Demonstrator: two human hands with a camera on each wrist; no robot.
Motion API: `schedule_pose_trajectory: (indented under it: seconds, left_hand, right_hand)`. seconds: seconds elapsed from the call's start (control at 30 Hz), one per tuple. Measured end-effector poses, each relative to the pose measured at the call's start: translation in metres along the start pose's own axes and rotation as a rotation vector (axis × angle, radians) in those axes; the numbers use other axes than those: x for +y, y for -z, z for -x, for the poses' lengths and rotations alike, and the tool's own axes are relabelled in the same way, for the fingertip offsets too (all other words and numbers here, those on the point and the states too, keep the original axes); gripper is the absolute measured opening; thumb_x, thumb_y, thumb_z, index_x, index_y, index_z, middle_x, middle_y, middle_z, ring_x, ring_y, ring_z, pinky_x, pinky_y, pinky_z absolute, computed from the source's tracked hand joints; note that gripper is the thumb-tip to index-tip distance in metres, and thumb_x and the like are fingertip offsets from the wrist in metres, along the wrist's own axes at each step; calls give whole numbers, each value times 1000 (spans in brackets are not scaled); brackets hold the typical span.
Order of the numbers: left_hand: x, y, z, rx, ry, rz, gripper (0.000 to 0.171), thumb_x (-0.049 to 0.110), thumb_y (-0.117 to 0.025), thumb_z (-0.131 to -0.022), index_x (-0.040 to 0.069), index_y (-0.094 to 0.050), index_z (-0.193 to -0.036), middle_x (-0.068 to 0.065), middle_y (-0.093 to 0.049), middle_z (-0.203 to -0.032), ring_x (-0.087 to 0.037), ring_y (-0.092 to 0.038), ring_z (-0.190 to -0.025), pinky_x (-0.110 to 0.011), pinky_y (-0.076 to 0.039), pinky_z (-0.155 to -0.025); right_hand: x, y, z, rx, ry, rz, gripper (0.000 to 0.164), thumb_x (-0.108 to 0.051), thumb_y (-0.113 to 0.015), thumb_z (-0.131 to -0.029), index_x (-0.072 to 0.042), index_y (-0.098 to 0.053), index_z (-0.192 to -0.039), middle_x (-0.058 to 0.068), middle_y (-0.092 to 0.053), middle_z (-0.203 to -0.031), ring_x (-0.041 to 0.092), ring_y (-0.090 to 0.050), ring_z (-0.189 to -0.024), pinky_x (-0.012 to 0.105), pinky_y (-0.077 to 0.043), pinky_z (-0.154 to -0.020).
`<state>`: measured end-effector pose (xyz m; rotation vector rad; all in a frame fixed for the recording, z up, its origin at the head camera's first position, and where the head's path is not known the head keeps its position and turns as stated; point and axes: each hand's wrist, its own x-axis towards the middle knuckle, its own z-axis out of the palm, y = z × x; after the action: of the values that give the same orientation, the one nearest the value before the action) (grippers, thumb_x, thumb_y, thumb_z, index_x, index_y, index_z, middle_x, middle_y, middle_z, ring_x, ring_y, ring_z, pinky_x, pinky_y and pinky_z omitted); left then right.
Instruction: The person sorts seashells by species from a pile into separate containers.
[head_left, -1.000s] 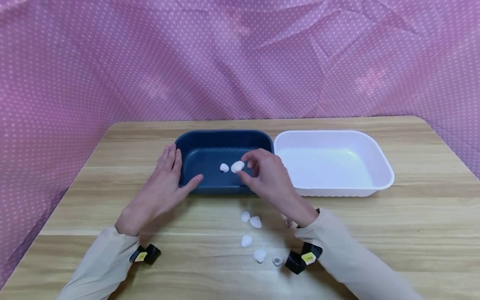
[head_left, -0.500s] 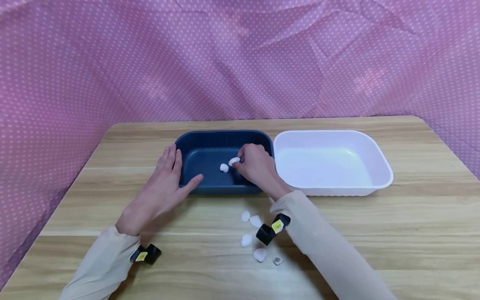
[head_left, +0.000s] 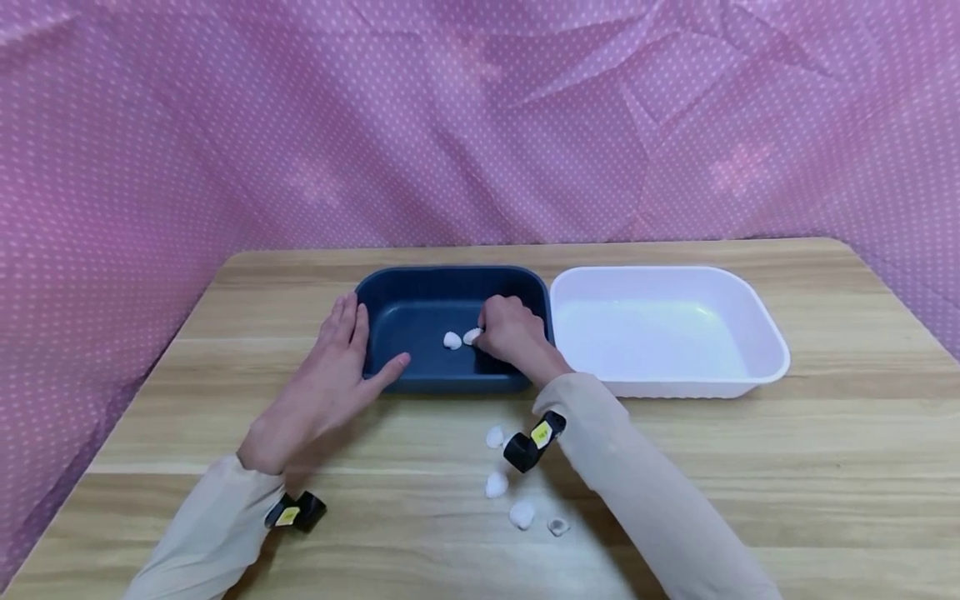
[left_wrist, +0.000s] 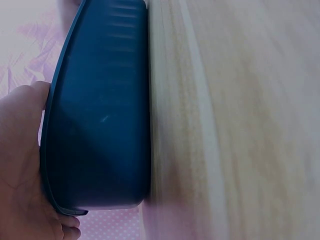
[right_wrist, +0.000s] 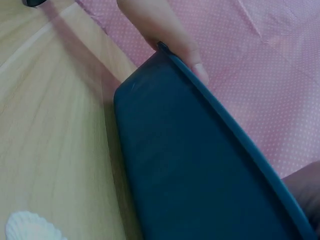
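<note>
In the head view, my left hand (head_left: 322, 375) rests at the near left corner of a dark blue tray (head_left: 450, 386). Its straight fingers lie along the outer left side and its thumb reaches over the front rim. My right hand (head_left: 516, 335) is inside the tray, fingers curled, with a white ribbed seashell (head_left: 472, 337) at its fingertips, partly hidden by them. Left of that lies a smaller white seashell (head_left: 452, 340) on the tray floor. In the left wrist view the tray's wall (left_wrist: 105, 120) fills the middle, with the thumb over its rim.
A white tray (head_left: 667, 388) stands against the blue tray's right side. Before the trays lie several loose seashells, among them a white seashell (head_left: 497, 484) and a greyish seashell (head_left: 558, 526). The right sleeve covers part of the table. Pink dotted cloth (head_left: 480, 125) hangs behind.
My right hand has moved left and its fingers have closed around the ribbed seashell, which shifted and turned slightly beside the smaller one. The left hand keeps its place on the blue tray.
</note>
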<state>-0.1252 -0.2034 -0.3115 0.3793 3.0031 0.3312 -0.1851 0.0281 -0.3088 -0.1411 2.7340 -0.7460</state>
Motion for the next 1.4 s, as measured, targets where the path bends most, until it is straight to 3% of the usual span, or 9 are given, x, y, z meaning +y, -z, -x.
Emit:
schedule_pose_trajectory:
  seconds: [0.2,0.4,0.57,0.83,1.03,1.23,1.4]
  left_hand:
    - [0,-1,1,2,-1,9,104,74,-28,-90,-5,-1,-151,-19,13,-159,-33,12,-146,-55,-9,-115]
    - [-5,0,8,7,14,5,103,73,-29,-91,-6,1,-150,-19,15,-159,-34,12,-146,-56,-9,-115]
    - [-6,-2,9,17,9,11,103,73,-29,-91,-5,0,-151,-19,14,-159,-35,10,-146,-56,-10,-115]
    - [-4,-2,8,13,13,18,103,73,-30,-91,-5,-1,-151,-19,13,-159,-35,10,-146,-56,-11,-114]
    - [-4,-1,8,2,13,18,103,72,-29,-91,-6,1,-151,-21,13,-159,-36,11,-145,-57,-10,-114]
    - [-2,-2,6,14,8,16,103,73,-30,-91,-5,-1,-151,-21,12,-159,-36,9,-146,-57,-11,-114]
    - [0,-2,2,18,-4,23,102,72,-30,-91,-6,-1,-151,-20,12,-159,-34,11,-146,-56,-10,-115]
  right_hand:
    - [0,-5,-1,1,-13,3,11,-20,-70,-89,-11,-63,-91,5,-60,-88,22,-57,-80,34,-47,-71]
    - [-5,-9,0,27,29,2,16,-21,-71,-88,-12,-64,-99,4,-61,-90,21,-57,-81,35,-49,-73]
    - [-4,0,10,127,107,-16,21,-18,-70,-89,-13,-66,-109,0,-62,-87,18,-59,-75,33,-50,-65]
    - [10,24,45,246,314,-99,21,-13,-71,-86,-10,-69,-107,-1,-64,-77,14,-57,-67,28,-46,-57]
    - [20,25,72,245,423,-85,17,-10,-71,-86,-10,-69,-103,-3,-62,-74,10,-54,-60,24,-43,-49]
    - [33,16,95,245,567,-16,11,-8,-74,-83,-14,-72,-92,-6,-61,-75,8,-53,-64,22,-44,-52]
    - [54,6,109,123,664,0,13,-4,-73,-82,-15,-73,-89,-8,-63,-80,6,-54,-70,19,-46,-59]
